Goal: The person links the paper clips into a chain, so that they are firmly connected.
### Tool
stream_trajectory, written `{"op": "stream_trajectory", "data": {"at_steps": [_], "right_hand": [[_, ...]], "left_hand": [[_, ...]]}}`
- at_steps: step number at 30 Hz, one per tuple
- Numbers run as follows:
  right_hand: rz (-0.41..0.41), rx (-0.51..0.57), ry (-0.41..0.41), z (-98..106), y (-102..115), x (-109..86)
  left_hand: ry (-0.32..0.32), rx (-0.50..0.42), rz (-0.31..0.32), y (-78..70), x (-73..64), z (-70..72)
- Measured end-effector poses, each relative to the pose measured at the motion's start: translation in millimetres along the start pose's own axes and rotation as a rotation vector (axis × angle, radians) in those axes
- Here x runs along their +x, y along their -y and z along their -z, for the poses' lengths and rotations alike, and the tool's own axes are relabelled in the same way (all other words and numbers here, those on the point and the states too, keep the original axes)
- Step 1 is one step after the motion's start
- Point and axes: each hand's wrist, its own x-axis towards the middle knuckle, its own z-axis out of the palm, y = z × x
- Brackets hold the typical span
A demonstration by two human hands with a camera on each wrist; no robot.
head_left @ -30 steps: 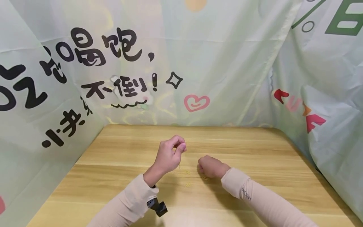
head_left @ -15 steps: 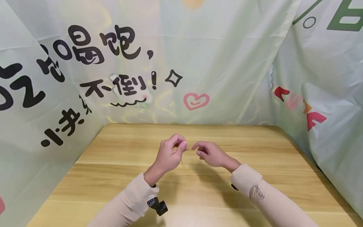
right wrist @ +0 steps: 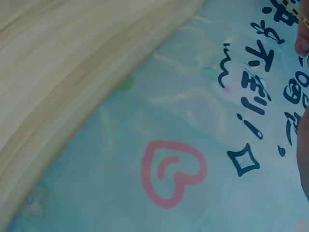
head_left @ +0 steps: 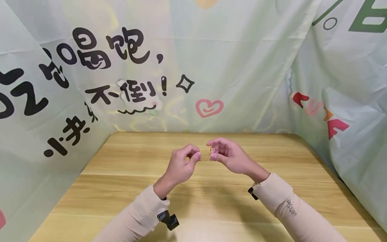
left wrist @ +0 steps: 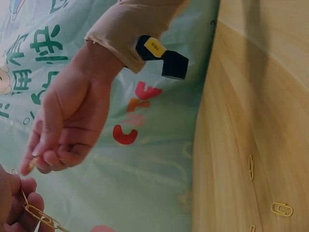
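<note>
I have a chain of gold paperclips (left wrist: 41,216) in the air above the counter (head_left: 272,161), its linked clips running down past the fingers of the left hand (head_left: 182,164), which pinches it between thumb and forefinger. The right hand (head_left: 232,156) faces it at nearly the same height, holding a single gold paperclip (head_left: 210,151) between its thumb and forefinger. The two sets of fingertips are near each other but apart on my head view. Below them I count three loose paperclips (left wrist: 282,209) lying separately on the wood, one of them cut off by the edge of my left wrist view. My right wrist view catches only part of a hand at its edge, so it adds little about either grip.

Both arms wear beige sleeves (head_left: 134,211), and a small black camera (head_left: 168,220) sits at the left wrist. Behind the counter hangs a pale green cloth (head_left: 242,74) printed with black characters and a pink heart (head_left: 209,108).
</note>
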Motion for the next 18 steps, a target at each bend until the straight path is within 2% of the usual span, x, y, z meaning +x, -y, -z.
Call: {"op": "stream_trajectory", "data": {"at_steps": [3, 7, 18], "right_hand": [[0.036, 0.029, -0.001, 4, 8, 0.8], [0.056, 0.071, -0.008, 1, 11, 0.0], [0.041, 0.097, 0.004, -4, 13, -1.2]], "left_hand": [[-0.006, 0.019, -0.051, 0.1, 5.6, -1.7], [-0.023, 0.039, -0.094, 0.0, 6.2, -4.0], [-0.049, 0.099, -0.172, 3.5, 3.1, -7.1]]}}
